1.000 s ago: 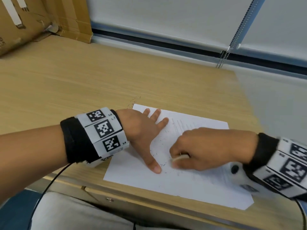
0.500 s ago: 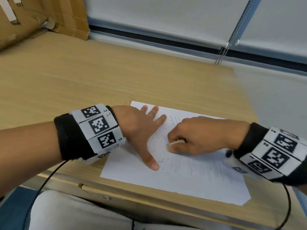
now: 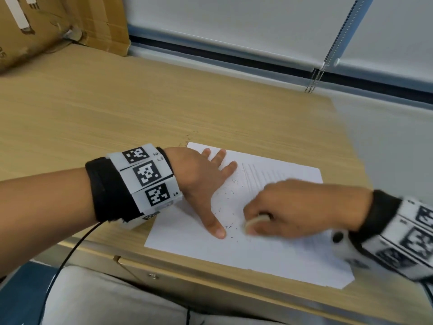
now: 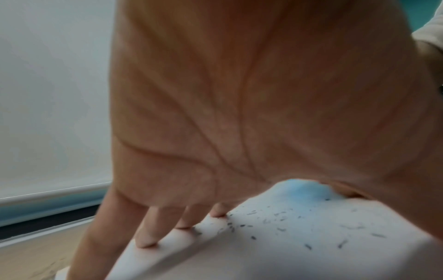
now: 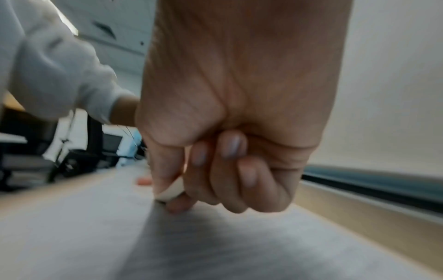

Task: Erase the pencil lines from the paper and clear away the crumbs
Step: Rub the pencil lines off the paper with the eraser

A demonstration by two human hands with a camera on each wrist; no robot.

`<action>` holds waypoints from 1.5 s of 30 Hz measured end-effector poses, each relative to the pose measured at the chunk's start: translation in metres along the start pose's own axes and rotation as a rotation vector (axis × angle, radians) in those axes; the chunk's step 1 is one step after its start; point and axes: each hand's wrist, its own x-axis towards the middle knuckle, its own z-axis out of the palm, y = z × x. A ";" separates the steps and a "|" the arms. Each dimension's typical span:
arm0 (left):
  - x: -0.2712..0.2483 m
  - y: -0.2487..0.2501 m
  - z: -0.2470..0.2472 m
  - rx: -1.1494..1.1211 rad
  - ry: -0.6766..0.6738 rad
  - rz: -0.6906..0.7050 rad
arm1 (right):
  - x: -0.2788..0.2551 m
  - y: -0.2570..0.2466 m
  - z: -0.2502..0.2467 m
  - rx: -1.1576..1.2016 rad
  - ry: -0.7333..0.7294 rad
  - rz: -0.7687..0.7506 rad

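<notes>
A white sheet of paper lies near the desk's front edge, with faint pencil lines on its far half. Dark eraser crumbs are scattered over its left middle; in the left wrist view the crumbs lie just beyond my fingertips. My left hand presses flat on the sheet, fingers spread, thumb pointing toward me. My right hand pinches a small pale eraser between thumb and fingers and holds it against the paper; the right wrist view shows the eraser touching the sheet.
The wooden desk stretches left and back. A cardboard box leans at the far left corner. A window blind with a bead chain runs along the back. A drawer front sits under the desk edge.
My right hand has slid the eraser back toward me over the paper, after moving it away half a second ago. The left hand stays pressed flat on the sheet.
</notes>
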 end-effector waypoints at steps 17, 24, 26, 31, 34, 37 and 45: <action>0.002 -0.002 0.000 -0.012 -0.005 0.007 | -0.015 -0.003 0.011 -0.020 -0.023 -0.048; -0.002 0.000 0.000 0.003 -0.004 -0.004 | 0.036 0.053 -0.023 -0.038 0.052 0.111; -0.002 0.001 -0.001 0.011 -0.011 -0.011 | 0.047 0.067 -0.029 -0.006 0.085 0.141; 0.001 0.000 -0.001 0.005 0.002 -0.008 | 0.015 0.037 -0.005 0.055 0.059 0.008; 0.002 -0.002 0.001 0.005 -0.008 -0.006 | 0.000 0.024 0.004 0.021 -0.003 -0.019; 0.000 0.001 -0.001 0.026 -0.010 -0.014 | 0.021 0.037 -0.010 -0.011 0.083 0.050; 0.001 0.000 -0.001 0.015 -0.002 -0.008 | -0.002 0.013 0.004 0.025 0.015 0.024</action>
